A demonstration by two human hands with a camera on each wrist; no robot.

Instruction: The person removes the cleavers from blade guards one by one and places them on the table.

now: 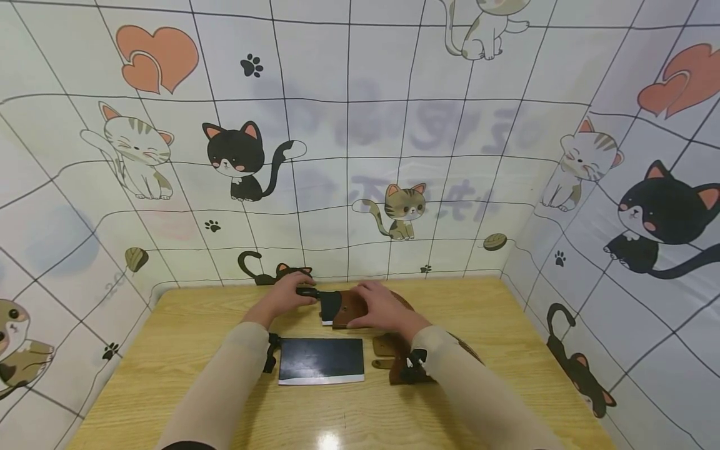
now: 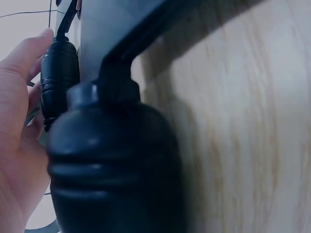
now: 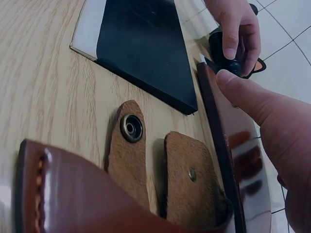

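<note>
a rectangular cleaver [image 1: 321, 359] lies on the wood-grain counter [image 1: 197, 350] beside a glossy, stitched sheath [image 1: 398, 372]. beyond, the left hand [image 1: 287, 294] grips a second cleaver [image 1: 330, 305] by its ridged black handle [image 1: 306, 292]; the right hand [image 1: 382, 306] clasps its brown leather cover [image 1: 350, 306]. faint purple writing [image 1: 444, 122] on the cat-print wall [image 1: 326, 219] is unreadable.

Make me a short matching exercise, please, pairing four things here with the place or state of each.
Things
1. left hand
2. near cleaver
3. right hand
4. near sheath

Places or states
A. on the far sheath
B. partly hidden by the right sleeve in the head view
C. at the handle of the far cleaver
D. unsheathed on the table

Pairs: 1-C, 2-D, 3-A, 4-B
</note>
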